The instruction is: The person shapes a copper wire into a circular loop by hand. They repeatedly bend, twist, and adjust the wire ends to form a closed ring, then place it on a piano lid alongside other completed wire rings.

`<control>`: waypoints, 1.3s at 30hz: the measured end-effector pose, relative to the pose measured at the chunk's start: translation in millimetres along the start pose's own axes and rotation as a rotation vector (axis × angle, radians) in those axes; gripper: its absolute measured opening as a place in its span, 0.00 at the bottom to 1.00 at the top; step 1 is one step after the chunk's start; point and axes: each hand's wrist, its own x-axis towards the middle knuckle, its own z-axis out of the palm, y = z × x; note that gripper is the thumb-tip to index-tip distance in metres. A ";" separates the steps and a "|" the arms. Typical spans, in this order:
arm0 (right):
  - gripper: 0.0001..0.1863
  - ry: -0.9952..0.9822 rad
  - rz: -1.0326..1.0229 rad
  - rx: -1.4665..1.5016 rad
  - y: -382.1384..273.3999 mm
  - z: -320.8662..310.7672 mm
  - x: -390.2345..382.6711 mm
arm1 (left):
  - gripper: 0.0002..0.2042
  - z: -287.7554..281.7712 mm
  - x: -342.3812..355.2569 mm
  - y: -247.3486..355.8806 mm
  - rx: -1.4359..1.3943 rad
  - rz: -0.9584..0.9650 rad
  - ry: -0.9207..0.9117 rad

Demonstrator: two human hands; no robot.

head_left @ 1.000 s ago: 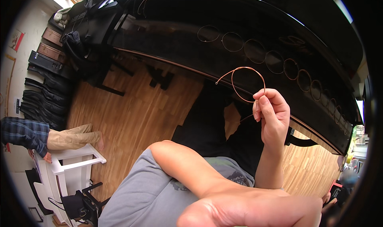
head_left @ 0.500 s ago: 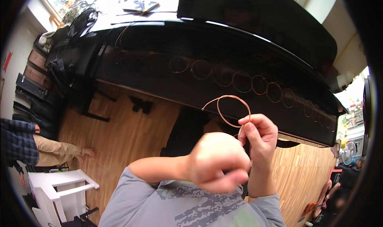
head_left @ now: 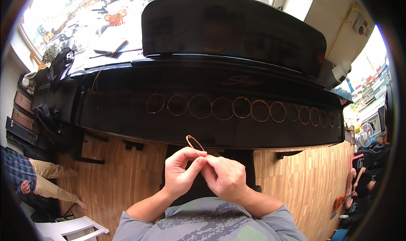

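A thin copper-coloured coiled string (head_left: pixel 195 142), like a wound guitar string, stands up as a narrow loop between my hands. My left hand (head_left: pixel 182 171) pinches its lower part between thumb and forefinger. Touching it at the fingertips, my right hand (head_left: pixel 226 176) is closed with curled fingers at the same spot on the string; its exact grip is partly hidden. Beyond my hands, a row of coiled rings (head_left: pixel 260 110), some silvery and some copper-coloured, lies along the front of a black piano (head_left: pixel 127 120).
The piano's raised black panel (head_left: pixel 232 33) stands behind the rings. A loose wire (head_left: pixel 96 82) lies at its left end. A white chair (head_left: pixel 69 230) and a person in a checked shirt (head_left: pixel 17 171) are at left. At right, another person holds an orange stringed instrument (head_left: pixel 339 201).
My left hand, blurred before, now pinches the coil beside my right. Both hands have come together near the middle, and the loop shows smaller and narrower. The head view has levelled toward the piano.
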 end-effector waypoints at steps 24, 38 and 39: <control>0.17 0.142 -0.178 -0.021 29.5 -0.4 -15.0 | 0.07 15.0 17.2 -9.8 -0.596 -0.245 -0.088; 0.13 0.167 0.079 0.187 14.9 -12.4 -13.1 | 0.01 26.9 4.6 -2.8 0.168 0.281 -0.048; 0.11 0.148 0.116 0.243 14.0 -11.7 -13.2 | 0.03 27.2 4.5 -4.3 0.124 0.285 -0.017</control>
